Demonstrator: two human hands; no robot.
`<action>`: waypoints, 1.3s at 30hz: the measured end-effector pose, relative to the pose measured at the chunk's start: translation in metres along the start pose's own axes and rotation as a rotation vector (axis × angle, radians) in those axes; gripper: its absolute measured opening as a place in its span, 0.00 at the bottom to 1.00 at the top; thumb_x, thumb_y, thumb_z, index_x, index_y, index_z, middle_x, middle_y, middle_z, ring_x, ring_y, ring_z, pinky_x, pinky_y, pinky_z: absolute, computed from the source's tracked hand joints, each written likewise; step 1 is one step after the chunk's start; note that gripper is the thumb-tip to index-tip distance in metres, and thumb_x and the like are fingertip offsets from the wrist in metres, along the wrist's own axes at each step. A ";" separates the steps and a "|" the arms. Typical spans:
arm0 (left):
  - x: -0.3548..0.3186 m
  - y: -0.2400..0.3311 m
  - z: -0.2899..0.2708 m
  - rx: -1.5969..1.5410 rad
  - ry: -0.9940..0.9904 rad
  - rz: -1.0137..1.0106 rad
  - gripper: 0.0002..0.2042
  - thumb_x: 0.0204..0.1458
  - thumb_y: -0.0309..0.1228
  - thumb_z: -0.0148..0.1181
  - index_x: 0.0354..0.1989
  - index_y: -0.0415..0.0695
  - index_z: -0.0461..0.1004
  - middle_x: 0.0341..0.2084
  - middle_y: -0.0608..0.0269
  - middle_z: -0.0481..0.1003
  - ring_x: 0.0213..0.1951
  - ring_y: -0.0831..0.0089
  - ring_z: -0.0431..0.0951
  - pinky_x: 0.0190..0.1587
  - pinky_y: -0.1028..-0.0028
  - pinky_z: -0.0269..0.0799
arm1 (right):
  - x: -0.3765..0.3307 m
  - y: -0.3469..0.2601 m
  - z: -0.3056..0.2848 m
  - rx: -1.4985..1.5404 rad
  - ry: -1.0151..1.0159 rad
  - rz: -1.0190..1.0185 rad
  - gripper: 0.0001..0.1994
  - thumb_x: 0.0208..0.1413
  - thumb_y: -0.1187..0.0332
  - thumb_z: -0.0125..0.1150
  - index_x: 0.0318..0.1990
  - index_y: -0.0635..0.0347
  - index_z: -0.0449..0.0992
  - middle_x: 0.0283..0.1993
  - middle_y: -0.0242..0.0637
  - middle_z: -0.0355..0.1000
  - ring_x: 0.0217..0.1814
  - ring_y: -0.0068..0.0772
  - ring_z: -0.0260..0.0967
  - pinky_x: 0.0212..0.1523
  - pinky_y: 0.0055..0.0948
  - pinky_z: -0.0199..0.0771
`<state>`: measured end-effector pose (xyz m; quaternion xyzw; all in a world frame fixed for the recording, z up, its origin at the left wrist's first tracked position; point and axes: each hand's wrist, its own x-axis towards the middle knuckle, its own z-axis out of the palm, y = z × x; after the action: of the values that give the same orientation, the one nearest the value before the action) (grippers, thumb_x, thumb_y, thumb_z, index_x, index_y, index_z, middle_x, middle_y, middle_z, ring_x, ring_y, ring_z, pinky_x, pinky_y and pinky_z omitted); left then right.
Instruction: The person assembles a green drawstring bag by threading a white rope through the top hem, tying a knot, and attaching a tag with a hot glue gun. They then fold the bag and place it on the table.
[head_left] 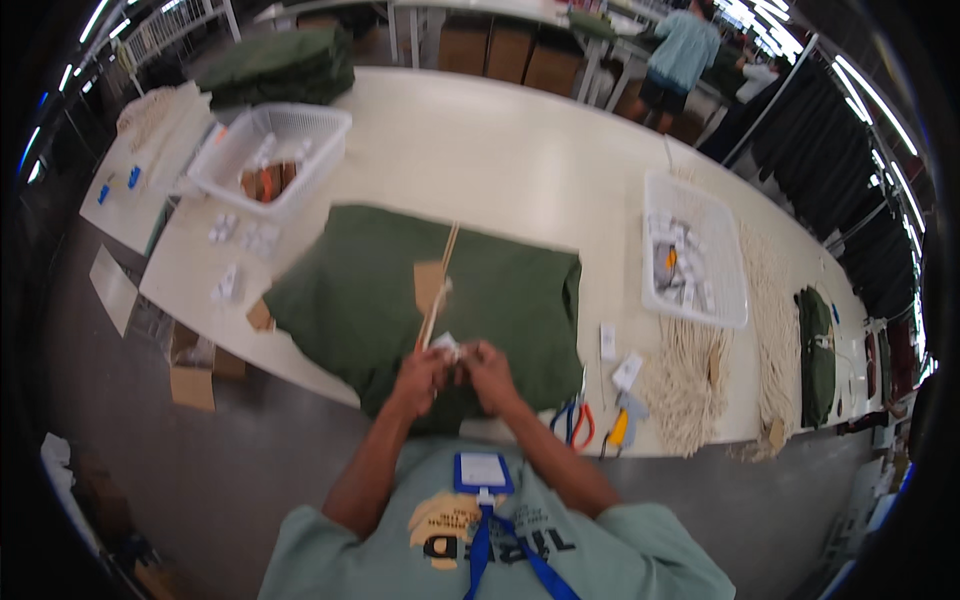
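Note:
A folded dark green garment (pixel 510 300) lies in front of me on the table. Across its middle runs a thin cream cord (pixel 450 250), with a brown paper tag (pixel 428 285) beside it. My left hand (pixel 418 382) pinches the lower end of the cord, low on the garment. Close against it, my right hand (pixel 488 378) has its fingers closed at the same spot. A small white tag (pixel 443 342) shows between the fingertips. Just what the right fingertips grip is partly hidden.
White baskets of small tags stand left (pixel 325 140) and right (pixel 735 270). Right of the garment lie red-handled pliers (pixel 581 427), a yellow-grey tool (pixel 624 420) and bundled cream cords (pixel 690 390). A green fabric stack (pixel 285 65) sits far left. A person (pixel 683 55) stands beyond the table.

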<state>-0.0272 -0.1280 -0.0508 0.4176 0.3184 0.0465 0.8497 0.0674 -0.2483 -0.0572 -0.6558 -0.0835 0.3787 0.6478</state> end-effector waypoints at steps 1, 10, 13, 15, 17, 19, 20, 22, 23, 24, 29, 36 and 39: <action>0.001 0.000 -0.003 -0.037 -0.004 -0.005 0.07 0.61 0.31 0.62 0.43 0.44 0.80 0.21 0.77 0.71 0.19 0.88 0.63 0.20 0.83 0.54 | -0.003 -0.002 -0.001 0.057 -0.030 -0.025 0.05 0.66 0.70 0.59 0.44 0.62 0.77 0.34 0.31 0.77 0.28 0.19 0.71 0.29 0.22 0.72; -0.002 0.005 -0.007 -0.100 -0.012 0.020 0.09 0.63 0.31 0.63 0.46 0.40 0.79 0.26 0.74 0.73 0.22 0.87 0.63 0.21 0.83 0.56 | -0.024 -0.020 0.013 -0.214 0.144 -0.549 0.08 0.59 0.78 0.65 0.45 0.65 0.79 0.37 0.33 0.77 0.33 0.18 0.72 0.35 0.21 0.74; -0.005 0.005 -0.004 -0.078 0.020 0.072 0.10 0.62 0.31 0.63 0.46 0.37 0.82 0.20 0.76 0.69 0.20 0.86 0.60 0.23 0.80 0.54 | -0.022 -0.018 0.012 -0.293 0.144 -0.626 0.07 0.58 0.78 0.67 0.43 0.65 0.80 0.36 0.33 0.77 0.32 0.17 0.71 0.34 0.20 0.72; -0.006 0.005 -0.003 -0.083 -0.004 0.102 0.10 0.62 0.29 0.63 0.46 0.36 0.82 0.22 0.75 0.70 0.21 0.85 0.61 0.23 0.79 0.54 | -0.019 -0.015 0.010 -0.259 0.146 -0.639 0.04 0.58 0.78 0.67 0.40 0.66 0.81 0.34 0.32 0.77 0.31 0.17 0.70 0.33 0.20 0.71; -0.007 0.006 -0.004 -0.028 -0.033 0.131 0.09 0.61 0.28 0.63 0.45 0.36 0.82 0.25 0.73 0.74 0.22 0.86 0.63 0.24 0.80 0.57 | -0.018 -0.012 0.007 -0.209 0.129 -0.525 0.04 0.59 0.78 0.66 0.41 0.66 0.81 0.34 0.32 0.78 0.32 0.17 0.72 0.36 0.19 0.74; -0.008 0.009 -0.006 0.063 -0.042 0.154 0.08 0.60 0.26 0.63 0.45 0.35 0.81 0.28 0.70 0.77 0.24 0.87 0.65 0.25 0.81 0.59 | -0.018 -0.012 0.005 -0.198 0.120 -0.460 0.03 0.60 0.78 0.65 0.40 0.67 0.81 0.33 0.31 0.78 0.32 0.17 0.73 0.37 0.19 0.75; -0.008 0.012 -0.007 0.136 -0.032 0.160 0.08 0.60 0.24 0.63 0.45 0.35 0.80 0.29 0.69 0.78 0.24 0.87 0.66 0.25 0.81 0.60 | -0.019 -0.012 0.004 -0.212 0.119 -0.452 0.03 0.60 0.78 0.64 0.40 0.67 0.81 0.32 0.31 0.78 0.32 0.17 0.73 0.36 0.19 0.75; -0.009 0.016 -0.006 0.248 -0.043 0.221 0.07 0.60 0.22 0.63 0.44 0.34 0.80 0.31 0.67 0.79 0.26 0.88 0.67 0.26 0.80 0.61 | -0.021 -0.015 0.003 -0.170 0.101 -0.403 0.03 0.61 0.78 0.63 0.39 0.68 0.80 0.31 0.31 0.78 0.31 0.17 0.73 0.36 0.19 0.76; -0.008 0.018 -0.004 0.287 -0.065 0.275 0.07 0.59 0.21 0.63 0.44 0.33 0.79 0.31 0.66 0.79 0.26 0.88 0.68 0.26 0.80 0.62 | -0.022 -0.017 0.002 -0.117 0.084 -0.362 0.02 0.61 0.78 0.63 0.39 0.68 0.80 0.31 0.31 0.78 0.31 0.17 0.74 0.35 0.20 0.76; -0.009 0.019 -0.002 0.325 -0.086 0.329 0.07 0.59 0.21 0.63 0.44 0.33 0.79 0.31 0.66 0.79 0.26 0.88 0.68 0.26 0.80 0.63 | -0.022 -0.019 0.001 -0.072 0.074 -0.300 0.02 0.61 0.78 0.63 0.39 0.68 0.80 0.31 0.31 0.77 0.32 0.17 0.74 0.35 0.20 0.77; -0.015 0.022 0.007 0.388 -0.064 0.384 0.06 0.58 0.21 0.64 0.42 0.34 0.79 0.28 0.70 0.79 0.27 0.87 0.71 0.30 0.83 0.64 | -0.028 -0.029 -0.004 -0.091 0.077 -0.299 0.02 0.61 0.78 0.62 0.39 0.68 0.79 0.32 0.31 0.77 0.31 0.17 0.74 0.35 0.21 0.78; -0.029 0.031 0.001 0.636 -0.070 0.362 0.06 0.62 0.25 0.62 0.40 0.32 0.79 0.26 0.74 0.76 0.28 0.89 0.67 0.30 0.82 0.61 | -0.034 -0.032 -0.011 -0.108 0.110 -0.376 0.02 0.62 0.78 0.62 0.39 0.67 0.80 0.32 0.30 0.77 0.31 0.17 0.73 0.34 0.20 0.77; -0.032 0.034 0.000 0.607 -0.104 0.385 0.07 0.62 0.26 0.62 0.37 0.33 0.80 0.26 0.74 0.77 0.29 0.89 0.68 0.31 0.82 0.62 | -0.037 -0.036 -0.013 -0.169 0.085 -0.348 0.03 0.62 0.77 0.62 0.41 0.67 0.79 0.33 0.30 0.77 0.32 0.17 0.73 0.37 0.20 0.77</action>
<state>-0.0463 -0.1166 -0.0100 0.7048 0.1896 0.0876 0.6779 0.0629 -0.2753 -0.0111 -0.6990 -0.1996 0.2248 0.6489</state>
